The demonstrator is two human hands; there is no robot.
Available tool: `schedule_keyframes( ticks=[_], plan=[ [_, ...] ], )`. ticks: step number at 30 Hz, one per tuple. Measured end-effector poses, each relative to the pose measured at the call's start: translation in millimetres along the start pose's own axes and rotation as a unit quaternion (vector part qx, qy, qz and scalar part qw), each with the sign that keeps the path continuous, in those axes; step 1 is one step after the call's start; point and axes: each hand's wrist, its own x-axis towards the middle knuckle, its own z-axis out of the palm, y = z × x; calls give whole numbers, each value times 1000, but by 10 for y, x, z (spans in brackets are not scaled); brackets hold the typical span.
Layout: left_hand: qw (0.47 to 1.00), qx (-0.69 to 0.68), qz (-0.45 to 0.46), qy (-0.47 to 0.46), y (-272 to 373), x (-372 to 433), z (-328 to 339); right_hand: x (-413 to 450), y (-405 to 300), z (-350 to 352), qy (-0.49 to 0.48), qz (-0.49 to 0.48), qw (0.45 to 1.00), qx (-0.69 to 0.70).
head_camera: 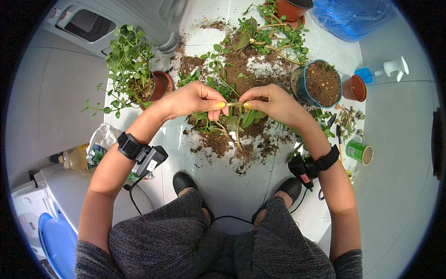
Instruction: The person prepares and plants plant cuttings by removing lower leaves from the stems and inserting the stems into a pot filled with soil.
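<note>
My left hand (197, 101) and my right hand (270, 103) meet over a patch of spilled potting soil (240, 75). Between their thumbs and fingers they pinch a short plant stem (234, 104), one hand at each end. Leafy cuttings (223, 82) lie on the soil just beyond and beneath my hands. Nearer my feet, an uprooted branching stem (238, 134) lies with soil at its base. To the right of the soil stands a blue-rimmed pot filled with soil (322, 83). A leafy plant (127, 66) leans from a terracotta-coloured pot (162, 85) on the left.
Cut branches (275, 45) lie at the far side near a brown pot (292, 10). On the right are a small empty pot (354, 88), a spray bottle (381, 71), a green can (359, 152) and a small hand tool (339, 139). A grey plastic unit (139, 21) stands far left.
</note>
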Motion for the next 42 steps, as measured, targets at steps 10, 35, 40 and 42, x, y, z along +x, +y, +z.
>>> schedule_keyframes(
  ticks=[10, 35, 40, 42],
  plan=[
    [999, 47, 5, -8, 0, 68, 34, 32, 76, -16, 8, -28, 1000, 8],
    [970, 220, -52, 90, -44, 128, 301, 90, 266, 142, 4, -34, 996, -80],
    [949, 282, 7, 143, -73, 128, 357, 78, 217, 148, 45, -52, 991, -116],
    [940, 303, 14, 158, -57, 112, 370, 73, 167, 146, 62, -56, 989, -122]
  ],
)
